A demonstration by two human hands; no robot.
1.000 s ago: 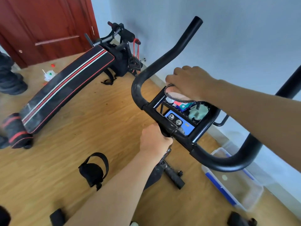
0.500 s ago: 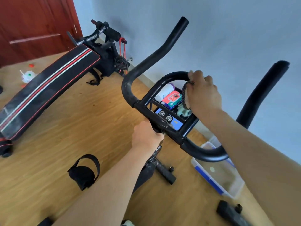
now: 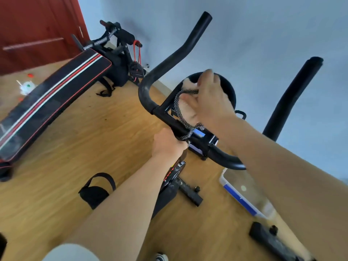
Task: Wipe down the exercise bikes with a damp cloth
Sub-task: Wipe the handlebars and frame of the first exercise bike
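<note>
Around the exercise bike [image 3: 190,129] the wooden floor [image 3: 66,147] lay mostly open on the left, up to the padded bench [image 3: 56,87] near the red door [image 3: 37,25]. On the right the space was tighter: a clear plastic box [image 3: 248,194] sat on the floor close beside the bike, with the pale wall [image 3: 263,34] just behind it. The right hand [image 3: 209,98] was closed around the cloth [image 3: 178,108], a dark netted piece, and pressed it against the round front loop [image 3: 229,87] of the handlebar, above the small blue screen [image 3: 199,132]. One end of the cloth hung down and touched the crossbar. The left hand [image 3: 169,144] gripped the bar below, fingers wrapped fully around it. Red letters on the bike frame [image 3: 171,172] were too blurred to read.
</note>
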